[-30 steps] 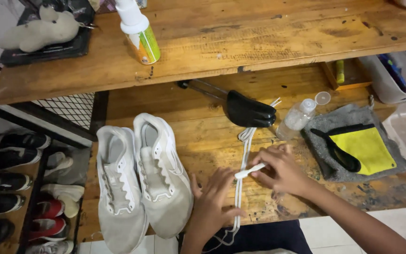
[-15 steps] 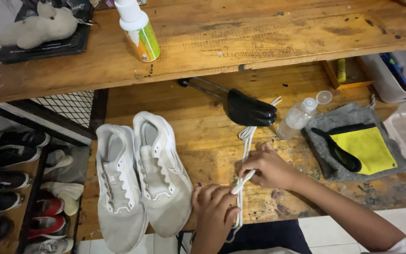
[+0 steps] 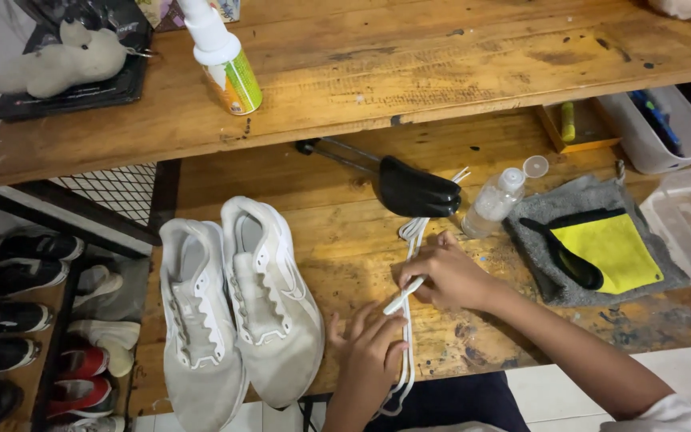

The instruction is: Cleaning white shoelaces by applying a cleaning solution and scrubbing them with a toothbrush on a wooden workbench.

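Right hand (image 3: 449, 276) pinched the white shoelace (image 3: 406, 320) near its tip, I figured to keep it taut. Left hand (image 3: 371, 352) pressed flat, fingers spread, pinning the lace at 6 o'clock. Unlaced white sneakers (image 3: 237, 308) sat at 9.

Bare wooden bench (image 3: 345, 232) is lying open at frame centre, between the pair of pale shoes (image 3: 237, 304) at lower left and the two hands on a white lace (image 3: 406, 320). A black shoe tree (image 3: 417, 190) and clear bottle (image 3: 493, 200) are blocking the upper middle; a grey cloth (image 3: 593, 248) is filling the right. The upper shelf (image 3: 441, 64) is overhanging the back.
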